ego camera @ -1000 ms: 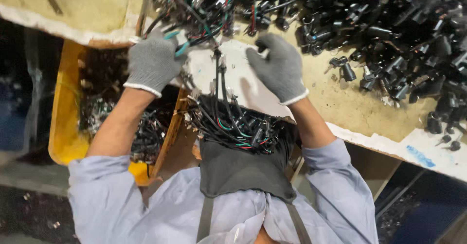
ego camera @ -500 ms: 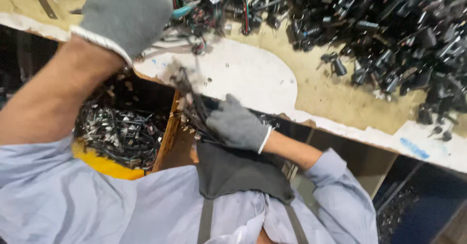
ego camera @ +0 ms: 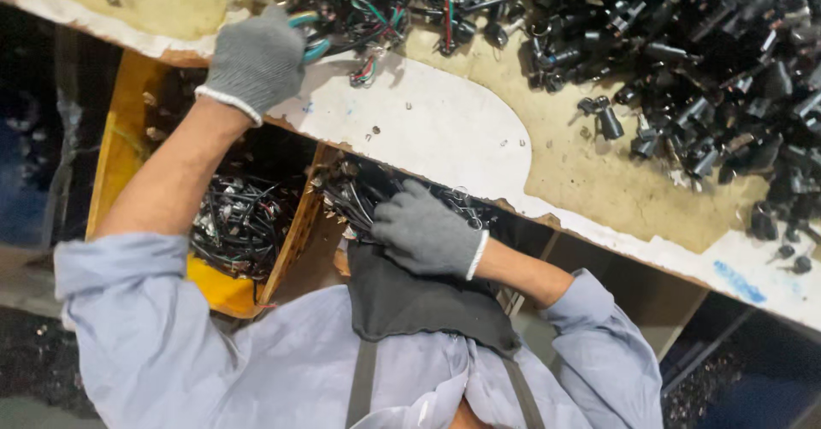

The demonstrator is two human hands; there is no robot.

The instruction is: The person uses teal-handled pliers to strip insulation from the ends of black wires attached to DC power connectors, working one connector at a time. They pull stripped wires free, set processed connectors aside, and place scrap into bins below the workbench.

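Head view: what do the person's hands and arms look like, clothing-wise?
Both the left hand and right hand wear grey knitted gloves with white cuffs. Light blue shirt sleeves are pushed up to about the elbows, leaving the forearms bare.

The left hand (ego camera: 255,59) covers all but the teal handles of a tool (ego camera: 310,37). The black connector pile (ego camera: 718,61) runs off the workbench's far-right corner.

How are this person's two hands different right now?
The left hand is up on the workbench, while the right hand is down below its edge. The left hand grips a teal-handled tool among coloured wires; the right hand lies on a bundle of black wires near the apron. Both wear grey knit gloves with white cuffs.
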